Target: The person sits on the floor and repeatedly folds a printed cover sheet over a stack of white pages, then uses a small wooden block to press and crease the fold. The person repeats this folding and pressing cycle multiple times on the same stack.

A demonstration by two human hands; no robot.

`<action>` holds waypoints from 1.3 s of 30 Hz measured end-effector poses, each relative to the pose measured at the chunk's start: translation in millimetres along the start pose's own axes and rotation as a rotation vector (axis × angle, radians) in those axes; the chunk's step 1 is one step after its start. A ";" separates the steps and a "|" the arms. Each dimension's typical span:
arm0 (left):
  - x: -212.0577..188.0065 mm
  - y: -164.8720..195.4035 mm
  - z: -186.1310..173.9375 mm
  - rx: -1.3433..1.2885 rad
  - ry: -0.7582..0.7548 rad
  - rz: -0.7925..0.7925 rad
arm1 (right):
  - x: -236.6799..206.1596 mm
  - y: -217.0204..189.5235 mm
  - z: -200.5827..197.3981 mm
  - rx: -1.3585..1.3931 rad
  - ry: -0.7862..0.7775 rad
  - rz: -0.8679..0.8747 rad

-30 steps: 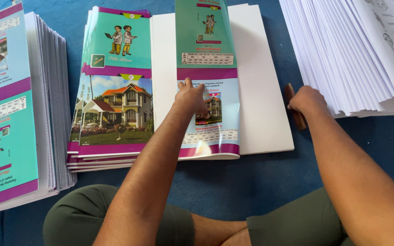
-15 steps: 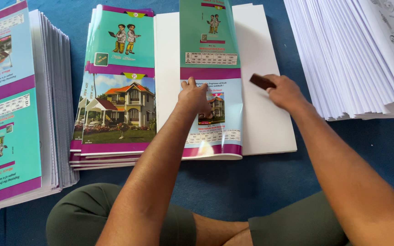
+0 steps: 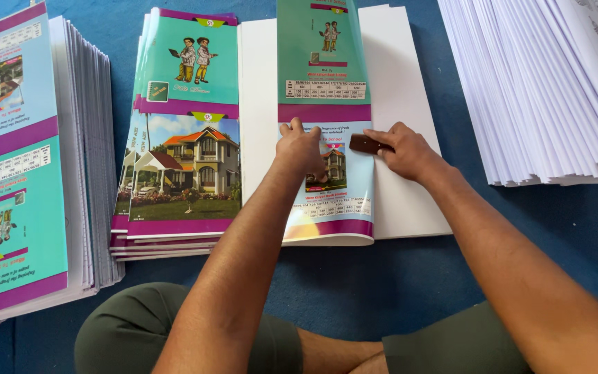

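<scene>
A glossy teal-and-purple notebook cover (image 3: 323, 62) lies folded over a white stack of paper sheets (image 3: 403, 83) in front of me. My left hand (image 3: 302, 149) presses flat on the cover near its middle. My right hand (image 3: 403, 149) grips a small dark brown block (image 3: 368, 144) and holds it against the cover's folded right edge, just beside my left hand.
A pile of the same covers (image 3: 188, 145) lies to the left of the white stack. A tall stack of covered notebooks (image 3: 15, 159) sits at far left. A thick fanned pile of white printed sheets (image 3: 548, 90) is at right. Everything rests on blue floor (image 3: 354, 284); my crossed legs are below.
My right hand came in from the right edge of the white stack, carrying the brown block leftwards onto the cover's edge. My left hand has stayed pressed on the cover.
</scene>
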State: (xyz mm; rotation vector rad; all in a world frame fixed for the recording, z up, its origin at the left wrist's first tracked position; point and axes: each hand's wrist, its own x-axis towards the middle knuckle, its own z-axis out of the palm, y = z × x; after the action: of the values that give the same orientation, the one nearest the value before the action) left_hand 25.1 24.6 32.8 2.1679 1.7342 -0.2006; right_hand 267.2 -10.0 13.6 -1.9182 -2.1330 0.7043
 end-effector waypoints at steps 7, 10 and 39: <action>0.7 2.4 3.6 -0.012 0.018 0.011 | 7.3 2.1 9.9 -0.088 0.166 -0.028; -0.8 2.8 2.4 -0.004 0.010 0.007 | 16.2 0.8 15.4 -0.078 0.196 0.018; 5.6 41.1 -5.2 0.308 -0.174 0.004 | 123.5 4.7 -14.9 -0.104 0.355 0.077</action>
State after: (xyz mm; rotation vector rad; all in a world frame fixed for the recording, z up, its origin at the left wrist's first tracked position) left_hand 65.5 24.0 43.4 2.2819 1.6910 -0.6748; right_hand 259.9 113.9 3.1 -2.0083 -1.9173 0.2421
